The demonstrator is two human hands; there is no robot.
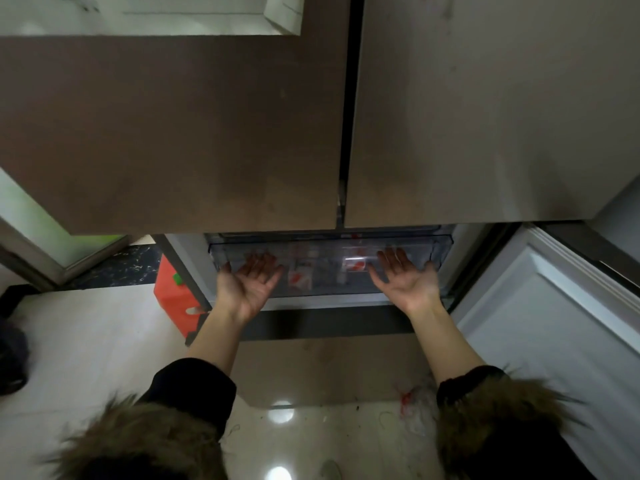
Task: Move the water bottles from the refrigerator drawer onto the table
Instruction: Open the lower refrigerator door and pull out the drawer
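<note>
A clear plastic refrigerator drawer [438, 251] sits under the two shut brown upper doors. Through its front wall I see water bottles with red and white labels [354, 263], lying inside; another labelled bottle [302, 277] is left of the middle. My left hand [251, 284] is palm up with fingers spread, its fingertips against the drawer's left front. My right hand [405, 277] is palm up the same way at the drawer's right front. Neither hand holds anything. No table is in view.
The lower right fridge door [540, 306] stands swung open at the right. An orange-red box [173, 296] stands on the floor left of the fridge. A dark object [12, 351] lies at the far left. Glossy tiled floor [104, 341] lies below.
</note>
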